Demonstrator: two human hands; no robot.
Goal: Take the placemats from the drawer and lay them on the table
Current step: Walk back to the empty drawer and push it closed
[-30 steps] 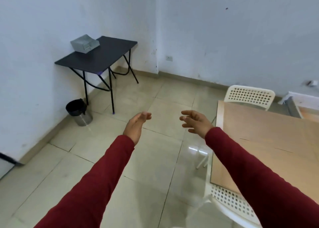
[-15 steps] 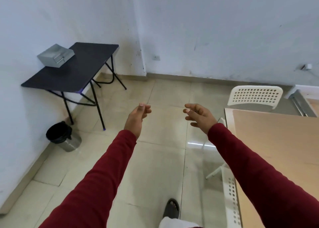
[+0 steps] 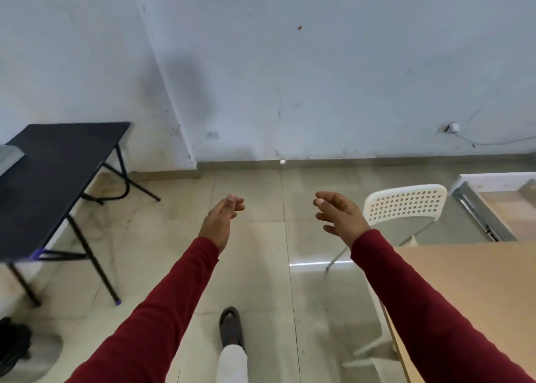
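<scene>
Both grips, left hand (image 3: 223,218) and right hand (image 3: 340,216), hung loosely apart, holding nothing, no placemat visible. Walking past the white chair (image 3: 404,204) beside the wooden desk (image 3: 475,290), a foot (image 3: 230,326) risked catching its legs.

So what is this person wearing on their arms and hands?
Both arms are covered by long dark red sleeves ending at the wrists. The left hand and right hand are bare: no gloves, rings, watch or bracelets show.

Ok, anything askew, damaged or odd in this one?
Nothing spilled or toppled. The wall is scuffed, with red specks. Both the left hand and right hand hold nothing, and no placemats are in view.
</scene>
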